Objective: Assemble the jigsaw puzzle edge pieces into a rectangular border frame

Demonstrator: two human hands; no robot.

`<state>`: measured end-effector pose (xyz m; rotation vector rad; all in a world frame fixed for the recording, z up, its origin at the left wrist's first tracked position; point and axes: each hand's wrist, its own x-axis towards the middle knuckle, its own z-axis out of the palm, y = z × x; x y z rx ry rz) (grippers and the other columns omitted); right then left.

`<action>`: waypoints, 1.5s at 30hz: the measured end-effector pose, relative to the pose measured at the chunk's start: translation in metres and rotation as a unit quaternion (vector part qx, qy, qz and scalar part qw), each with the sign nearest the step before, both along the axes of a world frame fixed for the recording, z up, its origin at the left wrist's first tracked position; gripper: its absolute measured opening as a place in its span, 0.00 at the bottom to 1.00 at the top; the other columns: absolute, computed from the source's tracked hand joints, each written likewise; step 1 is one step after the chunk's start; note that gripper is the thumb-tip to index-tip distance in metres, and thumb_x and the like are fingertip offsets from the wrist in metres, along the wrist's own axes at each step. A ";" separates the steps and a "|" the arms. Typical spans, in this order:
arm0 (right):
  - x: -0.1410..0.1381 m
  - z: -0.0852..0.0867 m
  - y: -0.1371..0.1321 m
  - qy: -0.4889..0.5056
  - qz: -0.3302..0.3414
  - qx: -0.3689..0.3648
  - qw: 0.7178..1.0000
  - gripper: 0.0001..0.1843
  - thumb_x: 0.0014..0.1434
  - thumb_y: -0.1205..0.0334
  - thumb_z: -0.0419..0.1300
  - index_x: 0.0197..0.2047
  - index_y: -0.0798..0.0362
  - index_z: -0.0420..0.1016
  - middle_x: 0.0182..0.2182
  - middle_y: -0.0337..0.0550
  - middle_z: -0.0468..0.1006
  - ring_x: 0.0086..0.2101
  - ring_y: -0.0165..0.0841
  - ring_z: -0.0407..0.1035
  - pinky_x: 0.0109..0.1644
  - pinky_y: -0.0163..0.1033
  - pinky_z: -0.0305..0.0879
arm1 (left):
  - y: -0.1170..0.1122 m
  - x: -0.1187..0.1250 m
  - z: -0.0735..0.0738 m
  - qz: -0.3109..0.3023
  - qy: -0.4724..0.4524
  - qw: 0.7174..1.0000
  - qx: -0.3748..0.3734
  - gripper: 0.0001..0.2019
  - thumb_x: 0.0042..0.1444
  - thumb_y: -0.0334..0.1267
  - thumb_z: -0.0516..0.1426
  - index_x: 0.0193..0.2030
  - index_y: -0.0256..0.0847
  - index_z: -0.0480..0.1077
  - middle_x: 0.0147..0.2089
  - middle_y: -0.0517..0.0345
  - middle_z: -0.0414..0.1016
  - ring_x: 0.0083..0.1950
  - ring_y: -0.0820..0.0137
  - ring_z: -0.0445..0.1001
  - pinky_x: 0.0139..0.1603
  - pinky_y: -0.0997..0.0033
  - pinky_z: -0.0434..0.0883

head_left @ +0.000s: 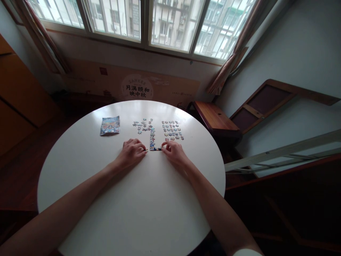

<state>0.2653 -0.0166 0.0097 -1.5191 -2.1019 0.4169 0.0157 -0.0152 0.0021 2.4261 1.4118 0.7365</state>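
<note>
So there's a person at a round white table point(133, 209) with a jigsaw on the go. The joined strip point(152, 139) sits around the middle of the tabletop, between the two hands, and makes an L: one upright column, plus a short dark row running right along the bottom. Left hand point(133, 150) is just left of that corner, fingers pinched together on what looks like a small dark piece point(145, 150), pretty much hidden in there. Right hand point(172, 150) has its fingertips at the right end of the bottom row; can't tell from here if they're clamped on anything or just touching. Past the hands there's a messy scatter of loose pieces point(144, 129) by the top of the column, and tidy rows of spares point(172, 130) over to the right. A colourful packet point(110, 126) lies further left, well apart from the pieces. Barred windows point(170, 26) behind it all.
</note>
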 end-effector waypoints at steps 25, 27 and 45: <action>0.001 -0.003 0.001 0.005 0.001 0.007 1.000 0.07 0.59 0.60 0.59 0.39 0.50 0.77 0.27 0.37 0.73 0.32 0.30 0.65 0.41 0.36 0.55 | 0.001 0.000 0.001 -0.030 0.009 0.999 -0.012 0.11 0.57 0.48 0.56 0.37 0.45 0.74 0.43 0.54 0.73 0.50 0.59 0.66 0.52 0.57 0.61; 0.001 -0.003 0.001 0.004 0.000 0.006 1.000 0.07 0.59 0.60 0.59 0.39 0.50 0.77 0.27 0.37 0.73 0.32 0.30 0.65 0.41 0.36 0.55 | 0.002 0.000 0.001 -0.031 0.011 0.999 -0.020 0.11 0.57 0.48 0.56 0.37 0.45 0.74 0.43 0.54 0.73 0.50 0.59 0.66 0.52 0.56 0.60; 0.000 -0.001 0.001 0.001 -0.001 0.004 1.000 0.07 0.58 0.61 0.59 0.40 0.50 0.77 0.27 0.37 0.73 0.32 0.30 0.65 0.41 0.36 0.56 | 0.002 0.000 0.002 -0.062 -0.009 0.998 -0.021 0.09 0.57 0.46 0.57 0.38 0.43 0.72 0.40 0.56 0.75 0.48 0.61 0.69 0.51 0.59 0.60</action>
